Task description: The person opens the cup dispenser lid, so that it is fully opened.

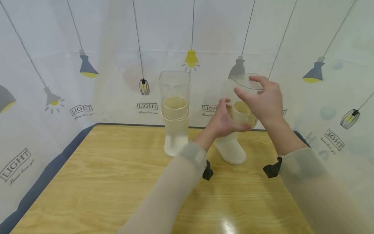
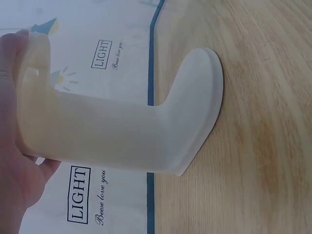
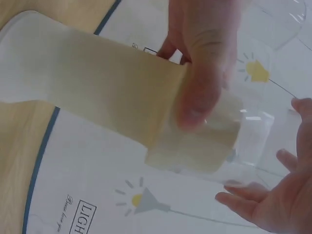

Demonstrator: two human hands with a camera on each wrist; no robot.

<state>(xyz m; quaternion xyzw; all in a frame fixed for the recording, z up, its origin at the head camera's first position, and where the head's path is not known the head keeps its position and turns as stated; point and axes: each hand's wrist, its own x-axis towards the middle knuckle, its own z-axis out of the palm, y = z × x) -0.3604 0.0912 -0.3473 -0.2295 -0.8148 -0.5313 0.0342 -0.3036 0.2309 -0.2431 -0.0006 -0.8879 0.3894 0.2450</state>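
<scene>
A white boot-shaped stand [image 1: 232, 151] stands at the right back of the table, its foot toward me. A clear plastic container [image 3: 256, 129] sits around its cream-coloured upper collar [image 3: 214, 139]. My left hand [image 1: 223, 122] grips the top of the stand, its thumb lying across the clear wall over the collar in the right wrist view. Higher up, my right hand [image 1: 267, 100] holds the clear container by its rim, thumb and fingers spread around the top. In the left wrist view, the stand's foot [image 2: 197, 107] rests on the wood.
A second white stand [image 1: 176, 135] with a squarish clear container [image 1: 175, 81] on top is upright to the left. The wooden table [image 1: 111, 182] ends at a printed curtain [image 1: 117, 65] along the back and sides.
</scene>
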